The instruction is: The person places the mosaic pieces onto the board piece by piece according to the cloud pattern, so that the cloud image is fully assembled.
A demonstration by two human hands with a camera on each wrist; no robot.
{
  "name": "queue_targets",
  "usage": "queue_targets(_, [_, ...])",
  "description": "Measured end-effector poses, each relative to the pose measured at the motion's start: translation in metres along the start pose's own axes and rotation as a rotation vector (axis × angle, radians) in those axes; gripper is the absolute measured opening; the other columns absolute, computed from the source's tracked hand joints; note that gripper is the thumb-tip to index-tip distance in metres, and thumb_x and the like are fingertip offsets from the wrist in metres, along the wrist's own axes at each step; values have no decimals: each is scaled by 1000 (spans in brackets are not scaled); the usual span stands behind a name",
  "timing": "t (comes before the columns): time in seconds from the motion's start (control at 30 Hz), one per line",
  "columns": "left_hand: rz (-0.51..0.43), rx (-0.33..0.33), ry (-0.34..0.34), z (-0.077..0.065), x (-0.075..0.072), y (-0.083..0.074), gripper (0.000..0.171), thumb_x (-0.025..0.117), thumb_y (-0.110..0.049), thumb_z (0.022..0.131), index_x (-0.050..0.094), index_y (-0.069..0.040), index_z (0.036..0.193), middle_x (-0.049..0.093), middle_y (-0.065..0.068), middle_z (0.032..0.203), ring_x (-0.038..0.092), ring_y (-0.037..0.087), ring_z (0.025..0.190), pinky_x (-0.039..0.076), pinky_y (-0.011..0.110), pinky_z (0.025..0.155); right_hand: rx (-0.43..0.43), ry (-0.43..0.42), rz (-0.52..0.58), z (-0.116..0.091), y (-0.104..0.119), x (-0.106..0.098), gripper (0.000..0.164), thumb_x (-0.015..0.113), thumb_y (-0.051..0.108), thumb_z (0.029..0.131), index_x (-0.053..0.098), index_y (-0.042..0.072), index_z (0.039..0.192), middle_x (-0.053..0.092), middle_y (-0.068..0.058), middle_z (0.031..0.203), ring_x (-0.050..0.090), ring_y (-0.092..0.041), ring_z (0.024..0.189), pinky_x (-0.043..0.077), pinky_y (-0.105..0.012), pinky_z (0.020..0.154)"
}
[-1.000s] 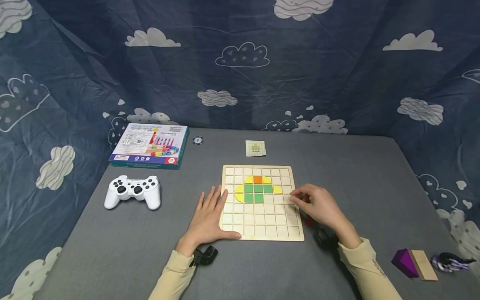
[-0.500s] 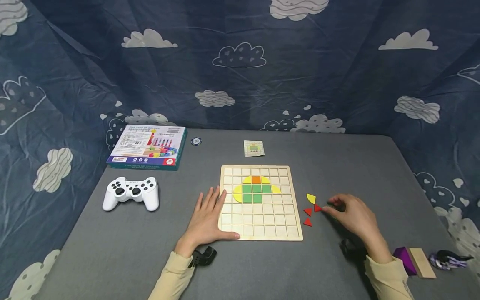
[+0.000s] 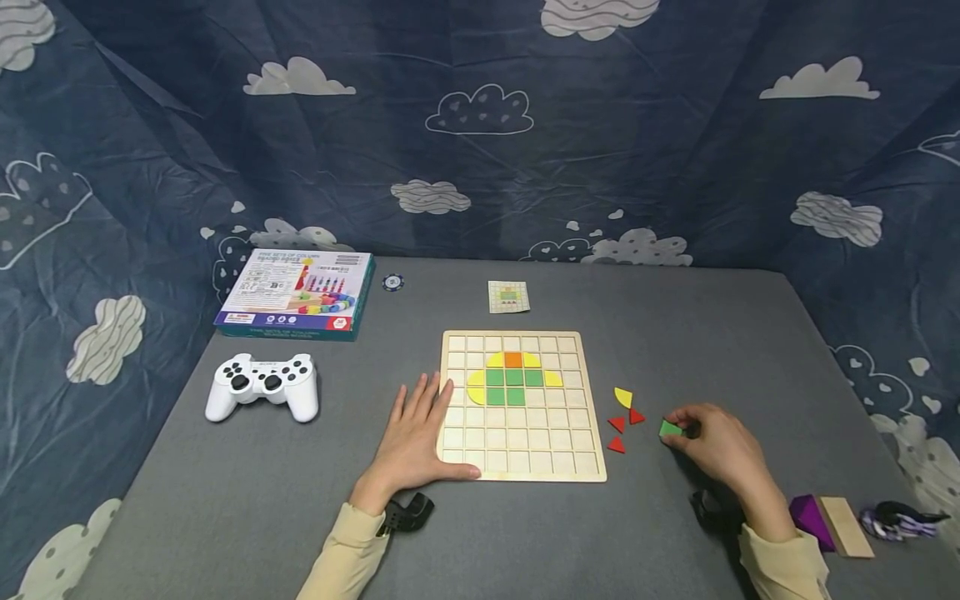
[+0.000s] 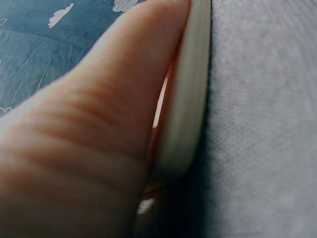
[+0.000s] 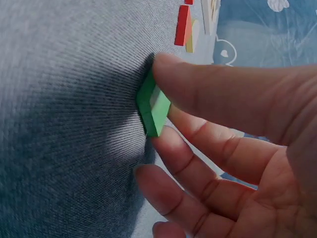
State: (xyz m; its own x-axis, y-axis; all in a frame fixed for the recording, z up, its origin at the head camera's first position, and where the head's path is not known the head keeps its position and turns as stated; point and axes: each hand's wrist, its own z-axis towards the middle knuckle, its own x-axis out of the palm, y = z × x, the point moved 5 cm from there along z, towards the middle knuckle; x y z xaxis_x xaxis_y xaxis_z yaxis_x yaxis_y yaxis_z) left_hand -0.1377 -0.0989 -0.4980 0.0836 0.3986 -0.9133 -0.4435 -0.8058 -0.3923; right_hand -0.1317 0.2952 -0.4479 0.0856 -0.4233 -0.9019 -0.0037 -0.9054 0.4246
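A square wooden grid board [image 3: 555, 440] lies mid-table, with green tiles [image 3: 514, 377], an orange tile [image 3: 513, 359] and yellow quarter-round tiles [image 3: 476, 387] set in its upper cells. My left hand [image 3: 416, 442] rests with spread, straight fingers at the board's left edge and near corner; the left wrist view shows its thumb along the board's side [image 4: 185, 94]. To the right of the board, my right hand [image 3: 716, 442] pinches a green square tile [image 5: 153, 106] between thumb and fingers, close over the grey cloth. Red triangle tiles [image 3: 617, 445] and a yellow quarter-round tile [image 3: 623, 397] lie between.
A small pattern card [image 3: 508, 297] lies behind the board. Back left are a flat box [image 3: 296, 292], a poker chip [image 3: 393, 282] and a white game controller [image 3: 262, 388]. A purple block [image 3: 810, 522] and a wooden block [image 3: 845, 527] lie beyond my right forearm.
My right hand has moved right from the board's edge, past the red and yellow tiles, and now pinches a green tile. The left hand has stayed in place.
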Motion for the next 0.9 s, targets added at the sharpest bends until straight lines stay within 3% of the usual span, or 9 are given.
queue_targets(0.2, [8,-2,4,0,0,0,127,62,-81,61,17,-4,152,12,16,156,3,30,143,-1,50,112,28,8,30,-1,-3,1,25,80,19,76,62,8,90,58,0,78,48,-16,64,32,-33,54])
queue_targets(0.4, [14,-8,14,0,-1,0,127,63,-81,61,16,-5,152,11,16,156,2,29,143,-2,50,112,24,-65,43,-6,2,-2,20,78,19,78,65,10,90,57,2,73,46,-13,59,30,-30,49])
queue_targets(0.57, [13,-20,27,1,-1,0,128,64,-80,61,14,-6,152,9,15,157,1,28,143,-3,48,112,5,-195,84,-6,18,-2,18,77,18,80,69,6,92,57,1,70,46,-14,52,33,-32,42])
queue_targets(0.67, [15,-15,18,1,-1,0,128,65,-79,61,15,-6,152,10,16,156,2,29,143,-3,49,112,-49,-235,134,-1,33,3,18,78,17,79,70,6,90,56,1,65,43,-15,47,33,-32,39])
queue_targets(0.9, [10,-11,15,0,-1,-1,128,64,-80,61,16,-4,152,11,16,156,2,29,143,-4,48,112,-155,-191,247,18,72,20,15,80,15,77,68,7,83,56,3,65,42,-12,48,32,-28,39])
